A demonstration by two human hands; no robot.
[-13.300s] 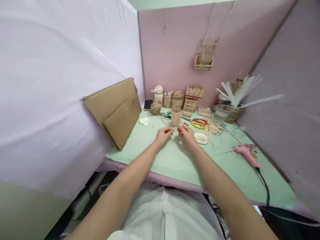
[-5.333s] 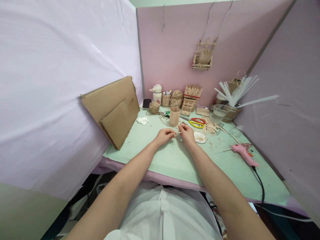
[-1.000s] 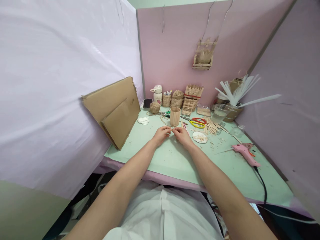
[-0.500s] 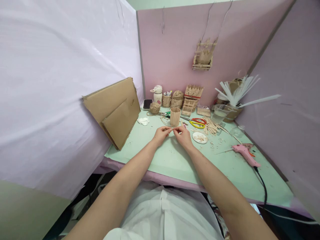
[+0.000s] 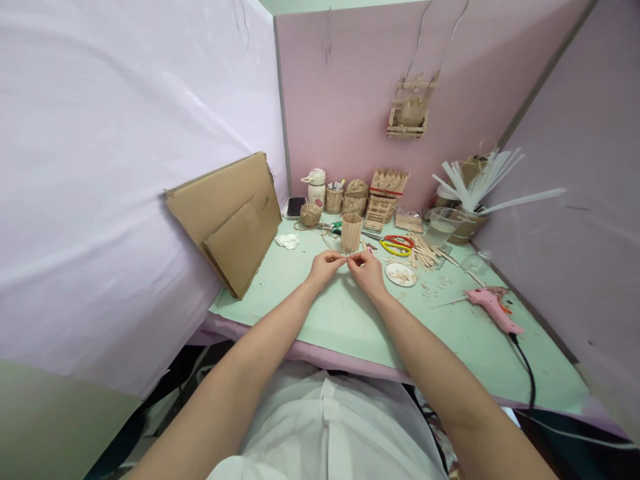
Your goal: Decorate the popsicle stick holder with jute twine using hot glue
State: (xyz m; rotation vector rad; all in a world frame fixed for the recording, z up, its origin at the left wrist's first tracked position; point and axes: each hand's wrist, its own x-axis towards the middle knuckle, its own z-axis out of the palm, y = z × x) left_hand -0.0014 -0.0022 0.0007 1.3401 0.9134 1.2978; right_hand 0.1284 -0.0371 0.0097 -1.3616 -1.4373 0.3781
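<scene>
My left hand (image 5: 326,268) and my right hand (image 5: 367,273) meet fingertip to fingertip over the pale green table (image 5: 320,320). Both are closed in a pinch, and whatever lies between the fingers is too small to make out. Just beyond them stands an upright wooden-stick cup (image 5: 351,233). To the right of my right hand is a small white dish (image 5: 401,275) with wood bits in it. Red- and yellow-handled scissors (image 5: 397,247) lie behind the dish, beside a pile of wooden sticks (image 5: 424,253).
Cardboard (image 5: 240,227) leans at the left. A pink glue gun (image 5: 493,311) with a black cord lies at the right. Along the back are a twine ball (image 5: 311,215), a white bottle (image 5: 317,189), a phone (image 5: 295,207) and a plastic cup (image 5: 441,227).
The view has shifted very slightly. Both hands stay pinched together in front of the stick cup, with hardly any movement of the fingers.
</scene>
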